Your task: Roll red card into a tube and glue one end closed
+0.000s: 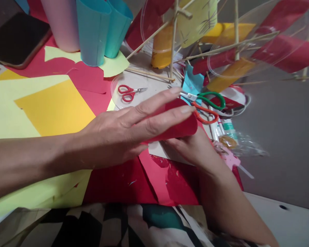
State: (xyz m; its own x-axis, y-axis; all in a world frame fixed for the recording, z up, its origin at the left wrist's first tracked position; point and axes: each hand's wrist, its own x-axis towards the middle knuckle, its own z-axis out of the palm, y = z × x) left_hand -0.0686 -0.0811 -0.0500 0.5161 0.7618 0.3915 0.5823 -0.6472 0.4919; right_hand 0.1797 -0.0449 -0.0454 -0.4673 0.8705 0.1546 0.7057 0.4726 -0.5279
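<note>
A curved sheet of red paper [181, 125], bent like part of a tube, sits between my two hands. My left hand [126, 128] lies along it from the left, with the index and middle fingers stretched over its outer side and the thumb side partly hidden. From the right, my right hand [193, 145] supports the paper from below and behind; most of its fingers are covered by the sheet. Just beyond the fingertips lie scissors with green and orange handles [208, 99]. Small red-handled scissors [127, 92] rest on a clear plastic disc past my left hand.
Blue paper tubes [92, 32] and a pink tube [63, 24] stand at the back left near a dark phone [18, 39]. A stick frame [173, 41] with coloured tubes rises at the back right. Yellow sheets [59, 106] cover the left. A pink glue gun [229, 157] lies right.
</note>
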